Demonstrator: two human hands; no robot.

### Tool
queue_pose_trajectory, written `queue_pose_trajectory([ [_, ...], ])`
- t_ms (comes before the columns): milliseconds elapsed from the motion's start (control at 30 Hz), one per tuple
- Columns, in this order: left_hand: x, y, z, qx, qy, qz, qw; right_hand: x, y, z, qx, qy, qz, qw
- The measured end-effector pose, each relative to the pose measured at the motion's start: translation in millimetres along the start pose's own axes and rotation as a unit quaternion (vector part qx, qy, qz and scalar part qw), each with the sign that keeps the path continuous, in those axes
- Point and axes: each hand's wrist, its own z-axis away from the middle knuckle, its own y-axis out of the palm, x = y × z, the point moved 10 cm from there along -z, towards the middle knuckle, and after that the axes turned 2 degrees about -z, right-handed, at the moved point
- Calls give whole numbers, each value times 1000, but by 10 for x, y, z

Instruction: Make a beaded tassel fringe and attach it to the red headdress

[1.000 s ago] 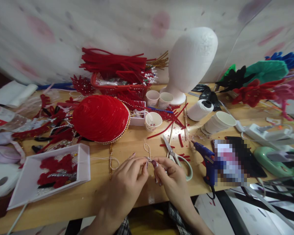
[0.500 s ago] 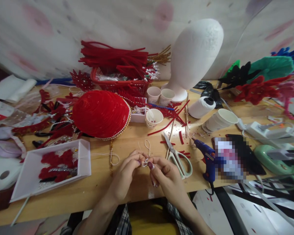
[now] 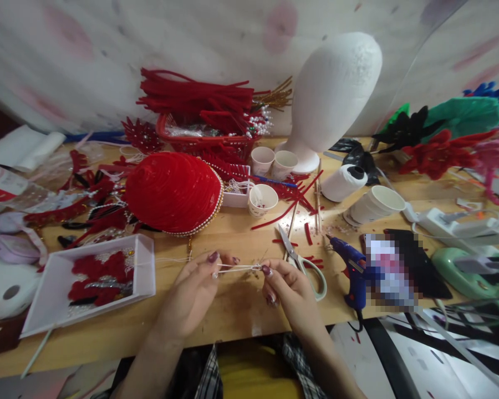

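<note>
Left hand (image 3: 193,291): thumb and fingertips pinched on one end of a doubled white thread (image 3: 237,269).
Right hand (image 3: 289,285): thumb and forefinger grasping the other end, where a small knotted part shows, too blurred to make out; the remaining fingers curl below.
White thread: stretched nearly level between the two hands, above the bare wooden tabletop (image 3: 237,321).
Changed since the earlier frame: the hands were close together, with a loop standing up above the fingers; now they are apart, the left one farther left, and the loop has been drawn out long.
Near the right hand: open scissors (image 3: 295,255), just beyond it; a blue glue gun (image 3: 353,271) farther right.
Near the left hand: a white tray (image 3: 50,282) of red velvety pieces to its left; a red domed cap (image 3: 170,191) with a beaded rim behind.
Back of table: a white head form (image 3: 335,91), upright.
</note>
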Motion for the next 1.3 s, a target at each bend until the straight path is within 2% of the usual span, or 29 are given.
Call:
queue_pose_trajectory([
  [167,-20,125,37,60,-21,116,991,-8,-50,-13,-22,3,-19,1000],
  [500,-403,70,63,79,69,250,962,38,-180,-62,-55,-9,-28,998],
  [600,-454,20,57,67,75,209,973,23,-164,-58,-44,0,-22,999],
  [667,-513,-21,71,55,116,93,987,28,-157,-50,-40,-2,-16,999],
  [700,-561,-33,89,44,152,-10,987,30,-153,-47,-38,-4,-14,999],
  [733,-621,-22,118,30,197,-137,970,26,-145,-45,-35,-2,-11,999],
  [767,-684,27,161,16,250,-276,928,17,-132,-45,-29,2,-10,1000],
  [833,-731,220,255,4,343,-515,785,-4,-107,-50,-18,10,-6,1000],
  [867,-700,326,282,10,371,-596,712,-13,-99,-54,-15,14,-4,1000],
  [900,-650,413,292,22,388,-651,652,-20,-96,-58,-14,16,-1,1000],
  [933,-598,472,284,34,392,-686,611,-24,-98,-62,-14,16,1,1000],
  [967,-555,502,261,42,388,-707,590,-27,-102,-64,-15,17,3,1000],
  [1000,-527,509,232,47,378,-715,586,-32,-105,-65,-14,17,5,1000],
  [1033,-516,505,206,49,369,-708,600,-38,-107,-63,-13,18,7,1000],
  [1100,-542,453,166,40,353,-657,665,-47,-94,-54,-4,16,15,1000],
  [1200,-611,302,133,-7,331,-546,770,-41,-30,-29,18,-4,29,999],
  [1300,-643,181,133,-50,311,-475,822,-18,20,-5,25,-25,29,999],
])
